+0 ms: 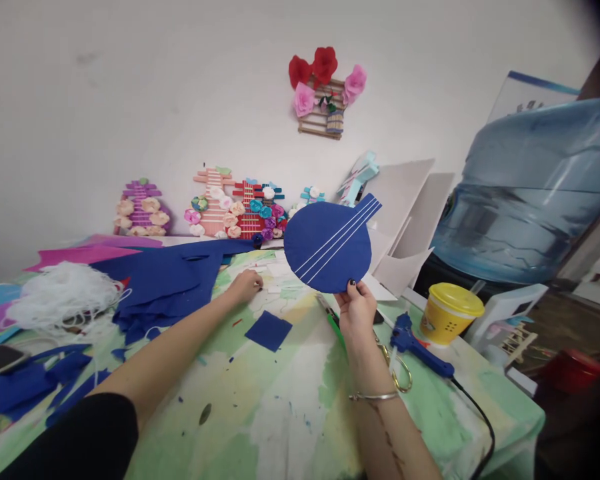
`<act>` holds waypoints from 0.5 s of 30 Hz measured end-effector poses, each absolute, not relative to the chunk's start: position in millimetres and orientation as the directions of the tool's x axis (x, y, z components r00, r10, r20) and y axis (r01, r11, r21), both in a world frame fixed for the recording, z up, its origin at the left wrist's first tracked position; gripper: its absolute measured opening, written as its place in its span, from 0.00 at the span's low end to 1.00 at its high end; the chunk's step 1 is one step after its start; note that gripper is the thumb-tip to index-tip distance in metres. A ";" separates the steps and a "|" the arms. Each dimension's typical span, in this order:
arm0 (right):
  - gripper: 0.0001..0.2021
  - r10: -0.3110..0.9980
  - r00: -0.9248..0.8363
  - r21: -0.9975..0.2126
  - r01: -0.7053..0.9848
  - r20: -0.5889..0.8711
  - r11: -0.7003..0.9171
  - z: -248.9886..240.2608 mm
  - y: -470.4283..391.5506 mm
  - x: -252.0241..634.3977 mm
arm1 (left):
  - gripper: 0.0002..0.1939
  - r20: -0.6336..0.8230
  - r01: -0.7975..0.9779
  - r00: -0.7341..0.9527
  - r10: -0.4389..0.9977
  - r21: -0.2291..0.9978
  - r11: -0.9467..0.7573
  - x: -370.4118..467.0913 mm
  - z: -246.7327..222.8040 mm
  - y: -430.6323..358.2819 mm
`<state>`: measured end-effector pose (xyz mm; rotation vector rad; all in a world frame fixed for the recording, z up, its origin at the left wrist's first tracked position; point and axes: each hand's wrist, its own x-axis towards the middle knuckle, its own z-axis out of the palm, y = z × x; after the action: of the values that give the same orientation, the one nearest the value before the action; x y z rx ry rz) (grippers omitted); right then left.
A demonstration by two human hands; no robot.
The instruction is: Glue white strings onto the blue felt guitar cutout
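Observation:
My right hand (356, 305) pinches the lower edge of a blue instrument-shaped cutout (325, 247), raised above the table. The cutout has a round body, a short neck pointing up and right, and white strings across it. My left hand (246, 287) is over the table left of the cutout, its fingers curled together; what they hold, if anything, is too small to make out. Between my arms a small dark blue square (269, 331) lies on the green and white table (280, 420).
A blue glue gun (420, 347), gold-handled scissors (404, 377) and a yellow lidded tub (451, 312) are at the right. White string (67, 297) and blue felt (173, 277) lie left. Flower-decorated instruments (213, 203) stand along the wall. A large water bottle (535, 193) is far right.

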<state>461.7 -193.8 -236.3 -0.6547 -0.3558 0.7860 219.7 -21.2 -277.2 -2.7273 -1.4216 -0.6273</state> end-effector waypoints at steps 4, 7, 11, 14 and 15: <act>0.06 0.756 0.651 -0.671 -0.535 0.060 0.514 -237.5 -194.2 459.3 | 0.08 0.381 0.775 0.524 0.762 0.157 -0.612 215.7 -272.0 -16.1; 0.06 0.756 0.653 -0.674 -0.538 0.046 0.506 -237.4 -193.9 460.1 | 0.11 0.404 0.789 0.503 0.764 0.145 -0.597 209.2 -259.1 -13.3; 0.06 0.750 0.660 -0.674 -0.542 0.027 0.502 -236.8 -193.2 461.3 | 0.13 0.446 0.821 0.464 0.765 0.107 -0.560 195.6 -230.6 -8.6; 0.06 0.752 0.659 -0.678 -0.540 0.028 0.499 -236.8 -193.2 461.4 | 0.15 0.495 0.846 0.433 0.753 0.064 -0.529 181.8 -203.1 -4.9; 0.06 0.752 0.659 -0.678 -0.540 0.028 0.498 -236.8 -193.2 461.5 | 0.16 0.510 0.851 0.427 0.747 0.053 -0.523 176.4 -193.4 -4.0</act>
<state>461.5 -193.2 -236.8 -0.6873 -0.3420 0.8000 176.4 -4.0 -193.4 -2.4667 -1.4036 -0.7168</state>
